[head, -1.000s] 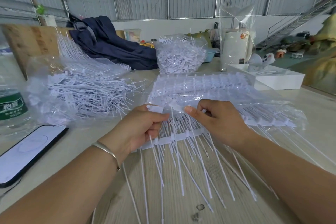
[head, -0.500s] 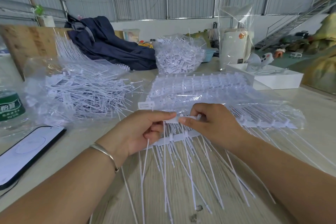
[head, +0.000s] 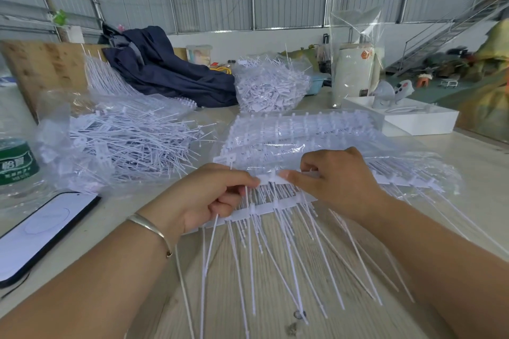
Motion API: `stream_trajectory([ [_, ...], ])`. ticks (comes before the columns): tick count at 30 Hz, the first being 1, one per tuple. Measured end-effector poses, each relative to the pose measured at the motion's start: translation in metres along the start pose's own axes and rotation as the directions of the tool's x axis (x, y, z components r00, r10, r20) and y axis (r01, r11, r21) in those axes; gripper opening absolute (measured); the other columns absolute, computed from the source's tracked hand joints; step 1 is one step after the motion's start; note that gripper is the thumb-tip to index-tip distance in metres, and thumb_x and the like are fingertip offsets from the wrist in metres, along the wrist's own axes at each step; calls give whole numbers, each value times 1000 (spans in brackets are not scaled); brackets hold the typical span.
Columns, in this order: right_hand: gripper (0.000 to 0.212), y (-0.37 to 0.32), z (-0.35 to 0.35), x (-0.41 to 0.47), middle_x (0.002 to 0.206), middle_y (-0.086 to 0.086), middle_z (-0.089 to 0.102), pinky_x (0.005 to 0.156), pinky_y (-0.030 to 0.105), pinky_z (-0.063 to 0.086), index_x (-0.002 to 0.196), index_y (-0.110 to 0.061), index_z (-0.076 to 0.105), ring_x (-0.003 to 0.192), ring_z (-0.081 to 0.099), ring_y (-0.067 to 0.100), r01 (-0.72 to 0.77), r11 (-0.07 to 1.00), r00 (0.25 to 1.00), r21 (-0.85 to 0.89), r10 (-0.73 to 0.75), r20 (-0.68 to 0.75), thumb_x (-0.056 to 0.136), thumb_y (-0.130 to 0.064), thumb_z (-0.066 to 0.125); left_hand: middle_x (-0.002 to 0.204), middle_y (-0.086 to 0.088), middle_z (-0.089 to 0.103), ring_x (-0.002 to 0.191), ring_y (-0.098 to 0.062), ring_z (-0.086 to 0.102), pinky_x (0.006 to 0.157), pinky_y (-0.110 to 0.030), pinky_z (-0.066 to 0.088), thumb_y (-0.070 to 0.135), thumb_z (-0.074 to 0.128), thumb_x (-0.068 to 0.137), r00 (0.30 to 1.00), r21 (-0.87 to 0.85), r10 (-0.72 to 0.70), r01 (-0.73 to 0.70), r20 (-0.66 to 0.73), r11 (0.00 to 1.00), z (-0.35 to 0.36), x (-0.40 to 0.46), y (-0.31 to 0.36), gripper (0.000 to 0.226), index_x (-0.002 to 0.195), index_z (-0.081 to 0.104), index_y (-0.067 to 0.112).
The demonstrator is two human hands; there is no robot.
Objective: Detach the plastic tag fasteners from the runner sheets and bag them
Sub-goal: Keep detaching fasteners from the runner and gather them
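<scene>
A white runner sheet [head: 278, 205] of plastic tag fasteners lies on the wooden table in front of me, its long thin tails fanning toward me. My left hand [head: 203, 197] grips several detached fasteners, fingers curled round them, at the sheet's left end. My right hand [head: 333, 181] pinches a fastener head [head: 271, 179] on the sheet's upper row between thumb and forefinger. More runner sheets [head: 297, 132] lie stacked behind, under clear film. A clear bag of loose fasteners [head: 121, 140] sits to the left.
A phone [head: 41, 231] and a water bottle [head: 16, 162] lie at the left edge. Behind are a dark jacket [head: 168, 71], another bagful of fasteners [head: 271, 85], a white cylinder in plastic wrap [head: 354, 71] and a white tray [head: 416, 118].
My right hand has shifted slightly along the upper row to another fastener head. My left hand has closed in beside it, still holding its bundle.
</scene>
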State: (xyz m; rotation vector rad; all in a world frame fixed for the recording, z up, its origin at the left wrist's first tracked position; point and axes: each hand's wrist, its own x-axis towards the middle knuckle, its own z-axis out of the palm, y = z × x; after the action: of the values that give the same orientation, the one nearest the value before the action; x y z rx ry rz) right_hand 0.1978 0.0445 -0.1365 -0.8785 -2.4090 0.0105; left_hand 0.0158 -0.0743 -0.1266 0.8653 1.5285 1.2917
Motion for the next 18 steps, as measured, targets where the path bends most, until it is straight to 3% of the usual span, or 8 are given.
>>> stream_trajectory([
  [2, 66, 0, -4, 1, 54, -5, 50, 81, 34, 35, 63, -17, 49, 57, 52, 15, -84, 995, 996, 53, 85, -2, 76, -80, 37, 57, 1, 45, 39, -4, 25, 33, -14, 15, 5, 71, 79, 998, -86, 39, -34, 56, 996, -3, -2, 1, 20, 68, 55, 8],
  [5, 70, 0, -7, 0, 54, -2, 43, 61, 30, 35, 58, -14, 43, 54, 46, 16, -159, 965, 987, 211, 153, 45, 69, -82, 38, 65, 0, 43, 39, -3, 25, 34, -14, 15, 13, 73, 70, 990, -141, 97, -83, 102, 987, -5, -2, -1, 19, 74, 55, 8],
  [8, 72, -2, -7, -1, 57, 4, 35, 57, 25, 32, 57, -6, 35, 52, 35, 13, -165, 870, 986, 464, 138, 94, 73, -74, 51, 70, 1, 46, 38, -1, 26, 35, -13, 13, 14, 70, 72, 976, -195, 144, -111, 163, 975, -3, -2, -2, 9, 68, 62, 12],
  [12, 75, -7, -10, -4, 63, 6, 32, 48, 10, 28, 67, 7, 40, 52, 31, 9, -165, 741, 986, 651, 98, 138, 76, -65, 60, 65, 6, 53, 37, 1, 27, 37, -13, 12, 14, 64, 78, 955, -258, 195, -136, 222, 957, -3, -2, -3, 19, 61, 68, 19],
  [14, 74, -11, -11, -4, 60, 2, 34, 47, 7, 29, 67, 7, 42, 50, 33, 6, -154, 703, 987, 694, 76, 142, 74, -65, 59, 66, 7, 52, 36, 2, 28, 37, -13, 13, 15, 72, 76, 937, -321, 222, -129, 271, 938, -1, -2, -6, 11, 68, 66, 17],
  [18, 75, -22, -9, -7, 57, -1, 33, 48, 10, 28, 72, 11, 48, 50, 32, 5, -86, 683, 993, 725, -4, 121, 72, -64, 55, 67, 6, 48, 36, 2, 30, 35, -12, 17, 22, 93, 55, 887, -375, 236, -79, 396, 924, 7, -2, -11, 35, 76, 65, 14],
])
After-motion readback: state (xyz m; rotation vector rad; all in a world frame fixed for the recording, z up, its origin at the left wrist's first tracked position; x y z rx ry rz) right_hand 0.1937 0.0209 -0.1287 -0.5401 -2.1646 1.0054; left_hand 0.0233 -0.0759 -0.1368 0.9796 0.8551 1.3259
